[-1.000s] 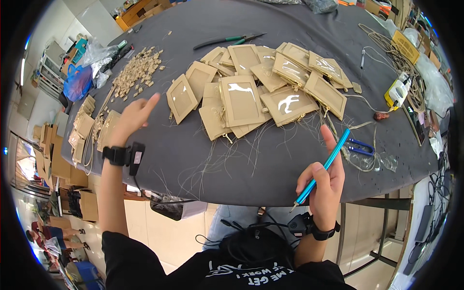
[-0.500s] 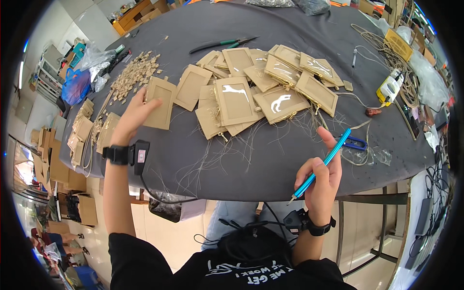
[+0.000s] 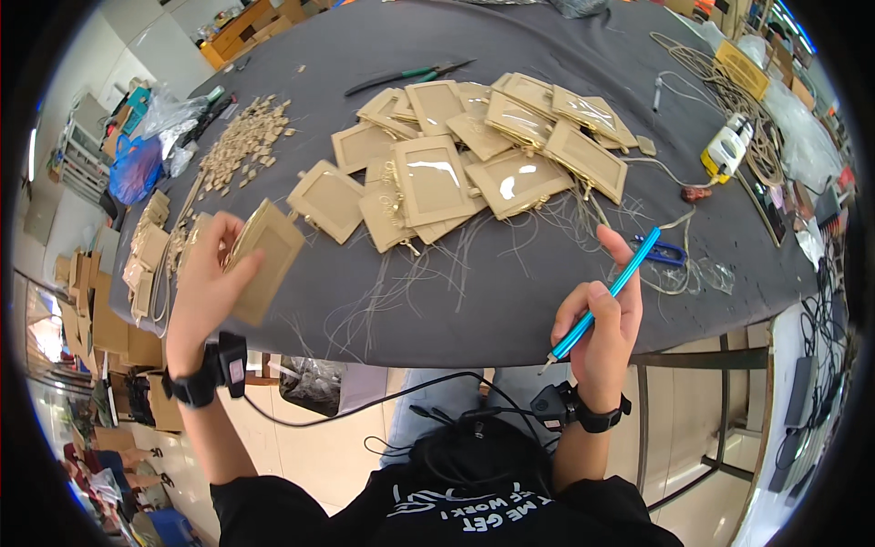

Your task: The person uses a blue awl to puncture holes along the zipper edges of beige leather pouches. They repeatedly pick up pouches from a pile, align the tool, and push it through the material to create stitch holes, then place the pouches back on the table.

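Observation:
My left hand (image 3: 202, 296) pinches a beige card holder (image 3: 271, 273) between thumb and fingers, tilted and raised at the table's left front. Beyond it lies another beige card holder (image 3: 328, 201) with a framed window. A heap of similar card holders (image 3: 433, 173) fills the middle, several with shiny clear windows and gold clasps. Over the front edge on the right, my right hand (image 3: 609, 342) closes around a blue pen-shaped tool (image 3: 605, 301). Its thin metal tip points down and left, apart from the card holders.
Loose threads (image 3: 365, 310) trail in front of the heap. Green-handled cutters (image 3: 410, 77) lie behind it, and small beige pieces (image 3: 244, 146) at left. Blue thread snips (image 3: 668, 252), a yellow-and-white device (image 3: 727, 150) and coiled cords (image 3: 766, 137) occupy the right side.
My left hand has moved left and nearer to me, lifting and tilting the card holder. Card holders left of the heap lie at different angles. My right hand keeps its grip on the blue tool.

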Tool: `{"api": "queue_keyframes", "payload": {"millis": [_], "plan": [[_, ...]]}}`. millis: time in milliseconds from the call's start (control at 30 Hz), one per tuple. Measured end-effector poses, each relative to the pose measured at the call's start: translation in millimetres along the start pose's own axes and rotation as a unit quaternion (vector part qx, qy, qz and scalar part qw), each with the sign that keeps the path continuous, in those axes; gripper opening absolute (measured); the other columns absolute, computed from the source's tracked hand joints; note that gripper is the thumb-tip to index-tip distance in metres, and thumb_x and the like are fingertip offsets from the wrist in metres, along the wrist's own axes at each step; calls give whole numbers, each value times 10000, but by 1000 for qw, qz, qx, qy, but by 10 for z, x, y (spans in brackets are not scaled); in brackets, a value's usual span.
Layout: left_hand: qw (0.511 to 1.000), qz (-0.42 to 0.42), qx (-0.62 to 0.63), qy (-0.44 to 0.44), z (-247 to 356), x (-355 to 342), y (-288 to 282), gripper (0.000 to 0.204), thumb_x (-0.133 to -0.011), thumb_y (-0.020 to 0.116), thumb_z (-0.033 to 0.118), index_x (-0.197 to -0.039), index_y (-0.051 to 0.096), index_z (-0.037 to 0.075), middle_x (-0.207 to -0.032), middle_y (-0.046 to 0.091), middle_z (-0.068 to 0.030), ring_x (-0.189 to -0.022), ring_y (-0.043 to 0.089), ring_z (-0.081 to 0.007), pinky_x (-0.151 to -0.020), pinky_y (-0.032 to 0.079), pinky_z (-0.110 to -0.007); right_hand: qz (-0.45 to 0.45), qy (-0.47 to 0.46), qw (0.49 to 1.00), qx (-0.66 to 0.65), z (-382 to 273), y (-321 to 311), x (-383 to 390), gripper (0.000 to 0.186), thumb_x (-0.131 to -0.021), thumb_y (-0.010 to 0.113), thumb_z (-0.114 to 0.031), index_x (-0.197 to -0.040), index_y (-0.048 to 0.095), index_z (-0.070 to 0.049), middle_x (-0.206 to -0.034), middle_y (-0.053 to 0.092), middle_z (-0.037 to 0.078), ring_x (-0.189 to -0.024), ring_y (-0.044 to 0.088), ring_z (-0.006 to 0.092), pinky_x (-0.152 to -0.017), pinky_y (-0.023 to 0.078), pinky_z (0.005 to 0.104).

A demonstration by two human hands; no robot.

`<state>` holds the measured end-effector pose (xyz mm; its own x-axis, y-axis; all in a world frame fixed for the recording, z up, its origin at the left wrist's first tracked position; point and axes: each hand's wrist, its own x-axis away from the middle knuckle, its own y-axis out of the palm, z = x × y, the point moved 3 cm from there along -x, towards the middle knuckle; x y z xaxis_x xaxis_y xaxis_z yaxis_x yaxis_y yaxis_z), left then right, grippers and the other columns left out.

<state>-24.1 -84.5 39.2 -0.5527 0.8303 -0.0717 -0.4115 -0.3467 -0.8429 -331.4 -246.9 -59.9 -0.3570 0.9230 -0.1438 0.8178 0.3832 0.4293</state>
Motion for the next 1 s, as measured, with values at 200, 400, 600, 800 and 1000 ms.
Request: {"api": "queue_keyframes", "payload": {"millis": [200,400,600,800,1000], "plan": [[995,-54,-12,87,721,143,634,445,-781,477,63,-1218,397,76,-965,417,-159,-868,462,-281,-796,399,-331,86,-45,991,-91,-44,-104,12,433,-874,376,-126,-1292,316,-28,-471,474,72,-344,412,126,-342,353,233],[987,-117,38,105,950,-29,781,344,-783,447,117,-1115,531,98,-1058,409,-142,-1047,413,-251,-870,375,-342,152,-71,980,-104,-140,-365,77,406,-883,364,-157,-1273,333,-48,-464,436,64,-311,351,117,-296,314,249],[913,-215,343,57,788,-243,916,406,-832,363,239,-1167,509,64,-1122,401,-123,-1030,463,-212,-896,369,-353,181,-88,972,-117,-203,-399,74,368,-887,360,-172,-1236,360,-55,-461,416,47,-292,309,104,-254,269,238],[981,-73,-90,153,851,-470,1055,311,-839,515,183,-1126,525,66,-1111,436,-142,-810,594,-272,-751,465,-355,181,-91,972,-120,-189,-408,88,367,-887,354,-183,-1229,362,-48,-453,406,43,-283,296,103,-248,265,243],[975,-134,-13,179,913,-433,1095,214,-877,557,221,-979,550,32,-968,449,-67,-693,479,-116,-642,409,-261,182,-106,970,-124,-317,-382,137,357,-882,355,-192,-1209,361,-48,-439,399,45,-277,277,104,-250,267,245]]}}
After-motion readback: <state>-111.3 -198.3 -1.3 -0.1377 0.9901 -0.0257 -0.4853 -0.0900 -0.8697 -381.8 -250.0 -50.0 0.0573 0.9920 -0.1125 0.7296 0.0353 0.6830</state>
